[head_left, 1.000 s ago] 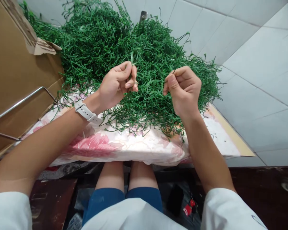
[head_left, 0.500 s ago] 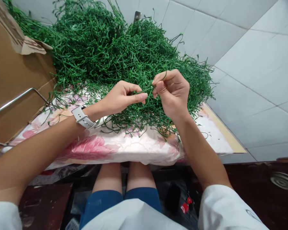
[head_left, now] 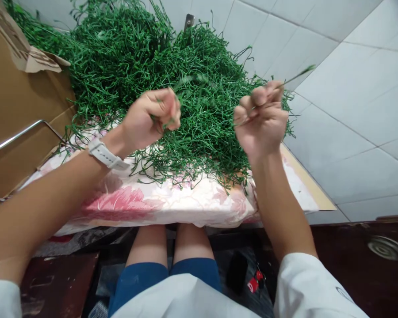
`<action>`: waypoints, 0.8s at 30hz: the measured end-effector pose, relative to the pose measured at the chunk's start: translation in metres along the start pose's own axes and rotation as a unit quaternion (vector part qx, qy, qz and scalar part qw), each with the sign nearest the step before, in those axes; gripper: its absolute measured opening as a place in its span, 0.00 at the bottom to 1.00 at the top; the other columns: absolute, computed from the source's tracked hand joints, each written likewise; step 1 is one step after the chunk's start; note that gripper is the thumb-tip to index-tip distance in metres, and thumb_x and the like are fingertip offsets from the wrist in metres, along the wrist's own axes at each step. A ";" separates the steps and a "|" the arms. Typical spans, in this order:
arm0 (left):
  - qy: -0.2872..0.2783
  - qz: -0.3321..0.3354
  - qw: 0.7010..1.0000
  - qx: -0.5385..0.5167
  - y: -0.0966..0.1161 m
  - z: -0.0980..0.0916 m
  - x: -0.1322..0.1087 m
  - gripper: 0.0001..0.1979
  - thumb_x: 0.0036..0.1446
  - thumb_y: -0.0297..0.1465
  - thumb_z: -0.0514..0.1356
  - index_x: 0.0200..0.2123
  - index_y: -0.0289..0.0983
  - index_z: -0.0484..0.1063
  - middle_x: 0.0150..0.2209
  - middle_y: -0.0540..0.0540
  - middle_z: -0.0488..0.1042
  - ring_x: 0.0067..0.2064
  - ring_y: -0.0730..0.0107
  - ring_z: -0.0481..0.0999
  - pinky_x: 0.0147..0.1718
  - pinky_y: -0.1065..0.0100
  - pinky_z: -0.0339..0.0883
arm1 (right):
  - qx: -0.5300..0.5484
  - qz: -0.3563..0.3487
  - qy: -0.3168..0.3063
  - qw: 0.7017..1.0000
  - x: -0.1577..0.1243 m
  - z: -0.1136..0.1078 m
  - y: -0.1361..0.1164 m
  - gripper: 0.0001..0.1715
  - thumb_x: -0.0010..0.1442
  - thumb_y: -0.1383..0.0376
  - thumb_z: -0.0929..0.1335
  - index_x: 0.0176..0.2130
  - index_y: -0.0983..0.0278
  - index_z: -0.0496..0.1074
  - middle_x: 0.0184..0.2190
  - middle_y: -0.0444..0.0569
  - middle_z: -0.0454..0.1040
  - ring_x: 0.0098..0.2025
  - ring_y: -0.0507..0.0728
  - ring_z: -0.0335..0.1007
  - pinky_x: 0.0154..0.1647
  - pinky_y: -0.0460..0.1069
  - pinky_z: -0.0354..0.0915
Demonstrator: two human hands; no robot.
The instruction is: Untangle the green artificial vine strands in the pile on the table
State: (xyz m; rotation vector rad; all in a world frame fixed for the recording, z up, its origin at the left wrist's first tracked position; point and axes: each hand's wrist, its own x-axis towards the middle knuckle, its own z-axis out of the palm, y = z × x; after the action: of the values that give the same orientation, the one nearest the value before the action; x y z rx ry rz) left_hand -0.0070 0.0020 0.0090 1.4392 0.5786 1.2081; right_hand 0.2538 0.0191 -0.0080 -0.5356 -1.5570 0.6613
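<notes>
A big tangled heap of thin green plastic stems (head_left: 146, 66) lies on a flowered cloth (head_left: 159, 201) in front of me. My left hand (head_left: 149, 117), with a white watch on its wrist, is closed in a fist around a green stem piece. My right hand (head_left: 262, 119) is also closed, pinching a thin green stem (head_left: 296, 75) that sticks out up and to the right. Both hands hover just above the near side of the heap, a hand's width apart, and are smeared by motion.
Brown cardboard (head_left: 16, 97) and a metal bar (head_left: 20, 137) stand at the left. White floor tiles (head_left: 351, 110) spread to the right. My knees in blue shorts (head_left: 169, 274) sit under the cloth's edge, beside a dark object and small red pieces (head_left: 254, 282).
Half a second ago my hands met over a stem in the middle; now they have pulled apart, each fist holding a piece, the right one raised.
</notes>
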 end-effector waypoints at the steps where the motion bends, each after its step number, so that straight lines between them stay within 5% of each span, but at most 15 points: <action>1: 0.021 0.014 1.000 0.001 0.005 -0.005 0.003 0.26 0.67 0.40 0.61 0.18 0.38 0.60 0.19 0.51 0.56 0.22 0.76 0.63 0.25 0.68 0.62 | -0.040 -0.003 0.016 0.999 0.004 -0.010 0.003 0.14 0.66 0.46 0.68 0.39 0.51 0.67 0.33 0.46 0.65 0.28 0.55 0.58 0.26 0.51 0.59; 4: 0.052 0.036 0.998 0.010 0.011 -0.014 0.009 0.23 0.67 0.41 0.61 0.20 0.39 0.66 0.19 0.51 0.55 0.23 0.75 0.61 0.25 0.68 0.63 | -0.090 0.017 0.038 0.995 0.009 -0.024 0.013 0.22 0.65 0.38 0.67 0.44 0.51 0.69 0.38 0.48 0.70 0.29 0.54 0.61 0.26 0.51 0.61; 10: 0.027 0.025 0.997 0.063 -0.007 -0.012 0.012 0.04 0.57 0.29 0.66 0.31 0.35 0.79 0.29 0.49 0.70 0.27 0.79 0.64 0.26 0.72 0.58 | -0.049 0.036 0.030 0.998 0.002 -0.001 0.017 0.23 0.61 0.41 0.73 0.44 0.52 0.71 0.36 0.45 0.72 0.31 0.52 0.67 0.29 0.49 0.69; 15: 0.054 -0.014 0.997 0.050 -0.019 -0.015 0.018 0.13 0.68 0.32 0.55 0.40 0.33 0.78 0.28 0.50 0.67 0.29 0.77 0.67 0.29 0.72 0.59 | -0.058 -0.001 0.046 0.997 0.000 0.001 0.017 0.16 0.63 0.48 0.74 0.43 0.53 0.73 0.34 0.44 0.70 0.31 0.51 0.69 0.30 0.47 0.71; 24: 0.067 0.034 0.991 0.113 -0.019 -0.022 0.020 0.05 0.63 0.31 0.63 0.38 0.36 0.78 0.22 0.53 0.63 0.26 0.75 0.65 0.28 0.70 0.60 | -0.134 -0.039 0.031 0.990 -0.006 0.014 0.016 0.16 0.63 0.53 0.75 0.47 0.57 0.76 0.33 0.45 0.67 0.34 0.52 0.68 0.30 0.47 0.70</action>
State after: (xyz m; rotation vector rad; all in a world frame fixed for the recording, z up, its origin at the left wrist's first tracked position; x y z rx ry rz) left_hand -0.0142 0.0334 -0.0042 1.5866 0.7847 1.3333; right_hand 0.2396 0.0251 -0.0233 -0.6849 -1.6087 0.3727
